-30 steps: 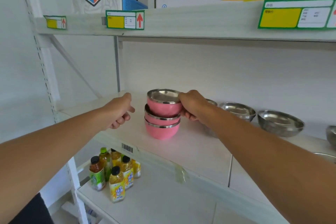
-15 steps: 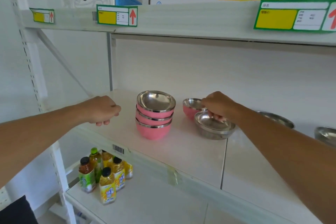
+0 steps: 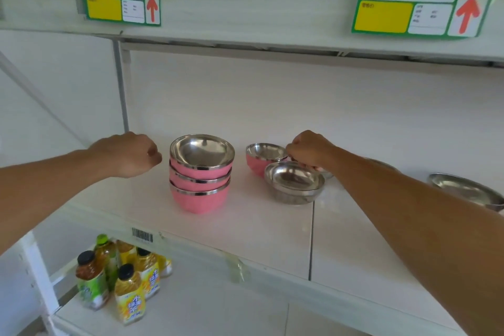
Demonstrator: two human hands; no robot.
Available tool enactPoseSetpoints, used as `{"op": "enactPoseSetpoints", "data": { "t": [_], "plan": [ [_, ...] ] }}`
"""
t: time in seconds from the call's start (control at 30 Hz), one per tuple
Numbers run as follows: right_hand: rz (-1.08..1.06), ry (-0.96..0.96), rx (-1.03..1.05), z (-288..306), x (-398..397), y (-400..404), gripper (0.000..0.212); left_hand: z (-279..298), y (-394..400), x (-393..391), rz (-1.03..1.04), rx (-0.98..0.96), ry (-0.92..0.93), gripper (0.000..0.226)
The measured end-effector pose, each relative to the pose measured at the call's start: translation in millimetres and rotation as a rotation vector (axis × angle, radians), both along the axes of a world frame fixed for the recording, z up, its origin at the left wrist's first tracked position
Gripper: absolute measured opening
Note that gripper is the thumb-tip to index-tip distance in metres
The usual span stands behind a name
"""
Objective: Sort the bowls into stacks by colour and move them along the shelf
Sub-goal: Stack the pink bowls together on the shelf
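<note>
A stack of three pink bowls with steel insides stands mid-shelf. To its right is a single pink bowl, and a silver bowl sits just in front of that. My left hand is a loose fist holding nothing, just left of the pink stack and not touching it. My right hand hangs over the gap between the single pink bowl and the silver bowl, fingers curled down onto the silver bowl's far rim. Another silver bowl lies further right, partly hidden by my right forearm.
The white shelf has a raised front lip with a barcode sticker. Several drink bottles stand on the shelf below at left. The upper shelf edge carries price tags, and a metal upright rises at the back left.
My right hand let go of the top pink bowl and moved right onto the silver bowl's rim. My left hand closed into a fist and drew nearer to the pink stack.
</note>
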State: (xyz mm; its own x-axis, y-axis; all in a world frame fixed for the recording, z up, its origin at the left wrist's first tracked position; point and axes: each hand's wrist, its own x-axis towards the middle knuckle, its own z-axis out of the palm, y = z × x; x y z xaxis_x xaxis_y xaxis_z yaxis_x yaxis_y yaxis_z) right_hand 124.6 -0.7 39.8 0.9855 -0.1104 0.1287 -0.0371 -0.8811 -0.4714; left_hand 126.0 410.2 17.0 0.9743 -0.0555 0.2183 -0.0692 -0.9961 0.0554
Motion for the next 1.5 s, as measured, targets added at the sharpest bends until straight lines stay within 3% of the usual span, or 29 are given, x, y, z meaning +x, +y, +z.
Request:
{"op": "enactPoseSetpoints", "data": {
  "t": [0.3,0.63,0.8,0.93,1.07,1.2,1.5],
  "plan": [
    [-0.017,0.078,0.012,0,57,0,0.03,9,-16,10,0.058,-0.114,0.081,0.045],
    [-0.018,0.116,-0.202,-12,101,5,0.027,-5,-13,21,0.093,-0.185,0.101,0.064],
    [-0.003,0.043,-0.259,-11,105,17,0.013,-11,-9,11,0.111,-0.162,0.071,0.047],
    [-0.002,0.028,-0.127,-6,99,27,0.012,-11,-4,2,0.133,-0.169,0.074,0.041],
    [0.015,0.045,0.247,6,84,32,0.024,-5,-1,-12,0.133,-0.161,0.073,0.038],
    [0.046,0.016,0.469,26,57,45,0.025,0,0,-25,0.12,-0.167,0.069,0.037],
    [0.227,-0.054,0.559,65,-15,90,0.028,6,4,-48,0.066,-0.25,0.072,0.035]
  ]
}}
